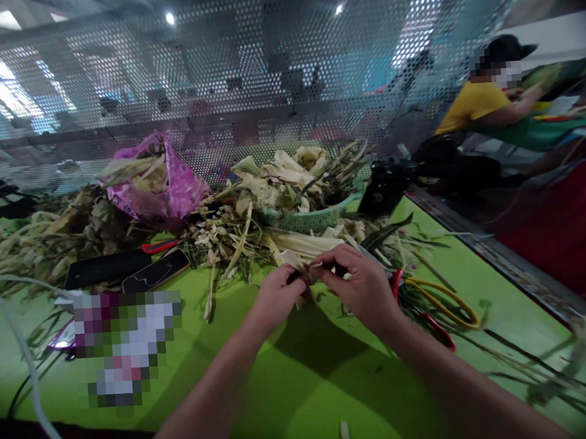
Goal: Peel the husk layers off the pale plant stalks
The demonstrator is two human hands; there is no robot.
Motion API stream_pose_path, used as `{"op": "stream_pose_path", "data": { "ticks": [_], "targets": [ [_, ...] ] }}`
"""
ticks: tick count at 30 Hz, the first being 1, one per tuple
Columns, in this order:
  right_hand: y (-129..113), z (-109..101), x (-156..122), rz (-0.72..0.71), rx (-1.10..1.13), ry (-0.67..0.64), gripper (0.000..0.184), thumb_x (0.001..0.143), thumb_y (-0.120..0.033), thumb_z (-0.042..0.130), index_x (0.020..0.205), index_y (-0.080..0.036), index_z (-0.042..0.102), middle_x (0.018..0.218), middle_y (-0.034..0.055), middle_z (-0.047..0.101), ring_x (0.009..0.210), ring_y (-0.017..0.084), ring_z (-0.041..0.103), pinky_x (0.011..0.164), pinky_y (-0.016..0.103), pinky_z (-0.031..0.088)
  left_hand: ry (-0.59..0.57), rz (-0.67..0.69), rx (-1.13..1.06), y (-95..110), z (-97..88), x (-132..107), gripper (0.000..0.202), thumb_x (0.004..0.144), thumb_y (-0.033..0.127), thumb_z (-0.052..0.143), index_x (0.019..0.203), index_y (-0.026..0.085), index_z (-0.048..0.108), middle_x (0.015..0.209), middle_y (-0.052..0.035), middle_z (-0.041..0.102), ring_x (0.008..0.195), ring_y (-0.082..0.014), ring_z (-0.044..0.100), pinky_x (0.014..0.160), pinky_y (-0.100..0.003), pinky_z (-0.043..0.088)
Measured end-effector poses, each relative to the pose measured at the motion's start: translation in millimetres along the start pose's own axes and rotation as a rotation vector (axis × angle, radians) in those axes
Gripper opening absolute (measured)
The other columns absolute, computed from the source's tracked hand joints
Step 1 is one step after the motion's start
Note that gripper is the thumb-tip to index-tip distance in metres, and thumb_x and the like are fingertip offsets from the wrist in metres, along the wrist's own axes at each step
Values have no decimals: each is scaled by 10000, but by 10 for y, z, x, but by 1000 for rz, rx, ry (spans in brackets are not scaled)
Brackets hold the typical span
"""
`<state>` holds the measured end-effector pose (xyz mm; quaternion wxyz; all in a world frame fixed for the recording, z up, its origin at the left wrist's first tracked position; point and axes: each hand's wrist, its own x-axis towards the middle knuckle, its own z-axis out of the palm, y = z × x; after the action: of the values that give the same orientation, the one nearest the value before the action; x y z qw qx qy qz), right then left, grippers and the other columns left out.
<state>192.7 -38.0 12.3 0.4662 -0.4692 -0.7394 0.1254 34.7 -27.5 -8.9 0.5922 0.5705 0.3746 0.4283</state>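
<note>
Both my hands meet over the green table (303, 378) and pinch the same pale dried leaf strip (308, 269). My left hand (278, 296) grips its left end with closed fingers. My right hand (359, 285) holds the right end, fingers curled round it. The strip leads back into a bundle of pale husks (304, 242) lying just behind my hands. Scissors with red and yellow handles (440, 303) lie right beside my right wrist.
A green basket (313, 218) heaped with husks stands behind, with a pink plastic bag (164, 181) to its left. Two phones (127, 269) lie at the left, and a white cable (29, 368). A perforated metal screen (265, 82) walls the back. Another person in yellow (484, 98) sits far right.
</note>
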Motion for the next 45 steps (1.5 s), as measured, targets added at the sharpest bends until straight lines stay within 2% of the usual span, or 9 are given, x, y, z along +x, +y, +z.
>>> {"op": "stream_pose_path", "data": {
  "ticks": [6,10,16,22,30,34,36,40,45],
  "targets": [
    [7,-8,5,13,50,38,58,802,-201,627,851,-194,658,814,41,605,730,169,566,652,291,471,27,18,-8,21,25,-14,176,703,261,664,838,148,669,790,-37,633,756,-156,534,708,-244,415],
    [26,0,-11,139,157,80,129,799,-276,652,885,-193,601,781,17,593,650,140,530,607,267,455,123,-30,-89,54,10,-13,207,725,300,657,872,154,666,765,-29,610,675,-122,493,634,-220,385],
    [37,10,23,286,238,-71,182,845,-344,574,818,-177,641,782,35,638,723,171,582,661,296,473,144,-57,-137,29,-29,-22,178,740,290,635,839,145,658,692,-7,542,618,-99,445,591,-216,358],
    [6,21,11,30,132,27,86,804,-275,639,795,-194,668,786,44,641,731,186,590,658,311,480,125,-129,-183,3,-24,4,97,716,239,594,737,151,626,637,12,501,570,-89,405,549,-216,303],
    [17,15,7,-136,7,-110,101,835,-189,612,860,-223,703,851,51,597,827,191,590,728,320,488,94,-20,122,-57,-33,20,72,721,225,559,709,171,607,647,18,512,633,-123,416,595,-223,314],
    [46,18,9,-88,44,-143,75,838,-208,612,856,-222,684,871,50,575,861,194,573,743,317,475,43,29,190,-42,-32,-8,65,732,208,546,718,173,599,652,13,519,648,-134,429,610,-230,328],
    [63,25,9,-34,67,-120,33,828,-234,626,831,-210,647,853,42,574,790,179,560,685,300,463,16,54,163,-2,-27,-31,91,755,225,538,729,171,607,686,-4,540,679,-146,449,627,-236,341],
    [82,41,12,161,176,-80,158,784,-302,660,868,-193,583,765,10,559,612,135,493,546,258,421,-4,57,131,66,-26,-63,197,824,305,498,727,177,612,748,-31,567,740,-160,481,676,-239,368],
    [56,21,24,225,346,-103,216,785,-333,649,952,-196,647,967,56,591,698,145,538,616,277,462,-73,5,107,103,-50,-59,255,849,332,462,746,179,638,793,-33,626,795,-159,532,764,-240,398]
  ]
}}
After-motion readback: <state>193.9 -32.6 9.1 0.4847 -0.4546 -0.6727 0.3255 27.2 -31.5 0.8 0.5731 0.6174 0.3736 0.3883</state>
